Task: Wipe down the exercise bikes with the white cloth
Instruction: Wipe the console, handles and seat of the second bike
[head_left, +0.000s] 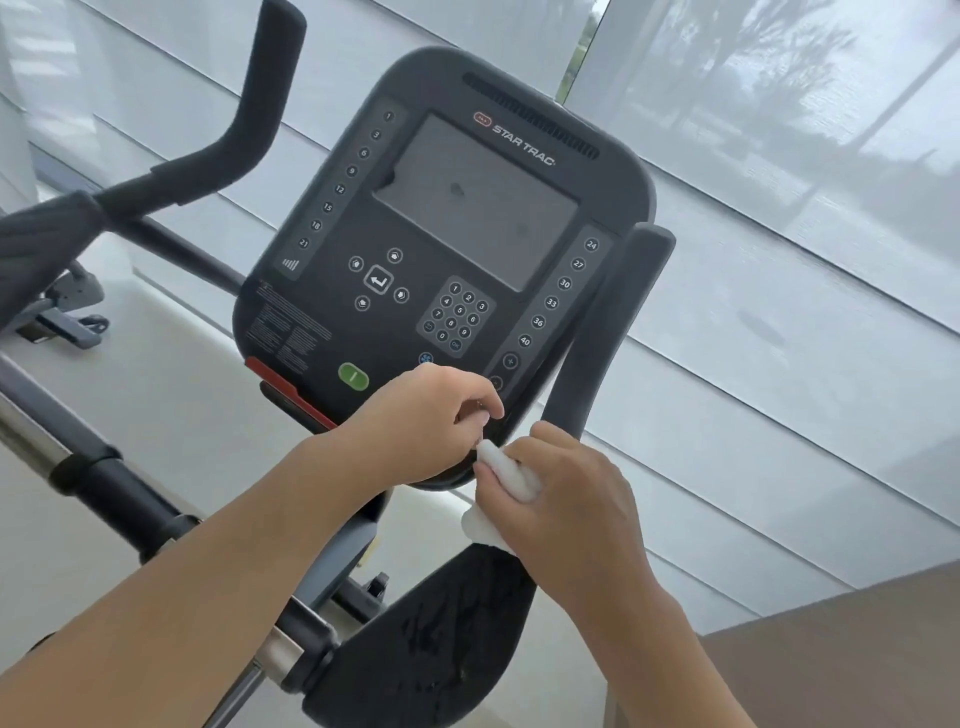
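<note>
Cloth at the console's lower edge, most of the bike not yet visibly wiped

Progress looks early or middling: the white cloth (506, 475) sits bunched at the bottom right corner of the bike console (441, 249), touching its lower rim, so the wiping seems to be at that edge. The screen (478, 202) shows a couple of smudges, which suggests it may need another pass. The right handlebar (597, 338), just beside the cloth, the left handlebar (208, 166) and the dark frame cover (441, 639) below show no sure sign either way; the cover has streaky marks that could be damp. A second bike (57, 291) stands well apart at the left.

The right hand (566, 493) reaches in from lower right, knuckles up, its grip clamped on the cloth. The left hand (426, 421) comes from lower left, wrist level, fingers curled together at the console's lower rim; whether they pinch the cloth's tip or only steady the rim, I cannot tell.
</note>
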